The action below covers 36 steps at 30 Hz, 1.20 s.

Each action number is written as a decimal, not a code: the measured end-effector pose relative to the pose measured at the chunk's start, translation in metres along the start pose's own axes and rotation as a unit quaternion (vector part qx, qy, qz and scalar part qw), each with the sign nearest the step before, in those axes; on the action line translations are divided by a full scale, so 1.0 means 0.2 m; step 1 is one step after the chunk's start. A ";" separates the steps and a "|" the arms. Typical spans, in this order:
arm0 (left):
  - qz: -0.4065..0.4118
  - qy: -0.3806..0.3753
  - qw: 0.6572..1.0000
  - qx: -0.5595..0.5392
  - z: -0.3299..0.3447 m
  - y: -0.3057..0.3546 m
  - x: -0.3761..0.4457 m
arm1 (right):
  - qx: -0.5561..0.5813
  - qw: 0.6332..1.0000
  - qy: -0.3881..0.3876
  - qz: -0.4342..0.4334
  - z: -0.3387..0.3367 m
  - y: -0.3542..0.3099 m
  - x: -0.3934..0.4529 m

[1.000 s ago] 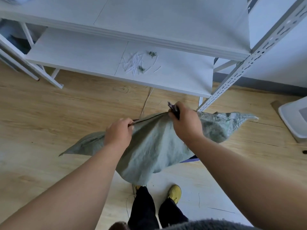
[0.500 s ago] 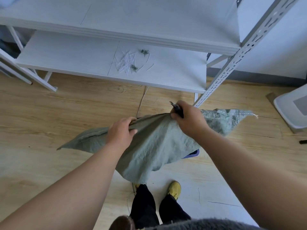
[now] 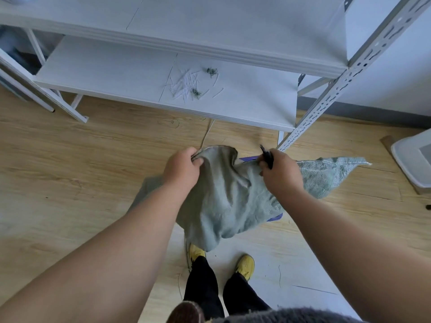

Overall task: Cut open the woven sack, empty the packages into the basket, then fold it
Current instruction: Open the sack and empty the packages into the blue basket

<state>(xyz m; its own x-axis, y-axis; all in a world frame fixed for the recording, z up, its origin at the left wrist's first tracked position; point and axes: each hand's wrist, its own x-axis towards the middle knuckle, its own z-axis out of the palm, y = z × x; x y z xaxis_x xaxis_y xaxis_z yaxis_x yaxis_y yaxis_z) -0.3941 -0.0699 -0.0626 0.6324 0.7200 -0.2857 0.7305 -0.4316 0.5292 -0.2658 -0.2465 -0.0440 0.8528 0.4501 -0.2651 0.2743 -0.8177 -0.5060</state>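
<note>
Head view: a grey-green woven sack [image 3: 231, 197] is held up above the wooden floor [image 3: 70, 171], in front of a white shelf rack [image 3: 233, 94]. Its upper edge is gripped by the left hand [image 3: 182, 169], whose fingers are curled round a bunched fold. Another part of that edge is pinched by the right hand [image 3: 279, 171], in which a dark, slim tool [image 3: 267, 155] is also clasped; what the tool is cannot be told. One corner of the sack is spread out to the right, and the rest hangs down over yellow shoes [image 3: 245, 264]. A blue rim [image 3: 275, 217] is partly seen under the cloth. White strips [image 3: 186, 85] are scattered on the lower shelf.
</note>
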 end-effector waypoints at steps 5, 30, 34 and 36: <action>0.020 -0.050 0.998 0.024 -0.02 -0.03 -0.03 | 0.029 0.999 -0.012 0.010 0.01 0.01 -0.01; 0.095 -0.099 0.990 -0.042 0.03 0.25 -0.08 | 0.041 0.991 -0.121 -0.050 0.11 -0.08 0.00; 0.035 -0.073 0.988 0.131 0.02 0.09 -0.08 | 0.069 0.995 -0.075 0.007 0.08 -0.04 0.04; -0.040 -0.060 0.965 0.252 0.00 -0.05 -0.09 | 0.084 0.994 -0.057 0.035 0.05 -0.02 0.07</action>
<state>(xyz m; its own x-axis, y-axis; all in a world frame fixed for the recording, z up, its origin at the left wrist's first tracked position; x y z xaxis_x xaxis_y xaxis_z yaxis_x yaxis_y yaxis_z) -0.4136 -0.0791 -0.0638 0.5718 0.7076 -0.4152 0.7919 -0.6082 0.0542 -0.2600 -0.2328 -0.0533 0.8084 0.4398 -0.3913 0.1294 -0.7812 -0.6108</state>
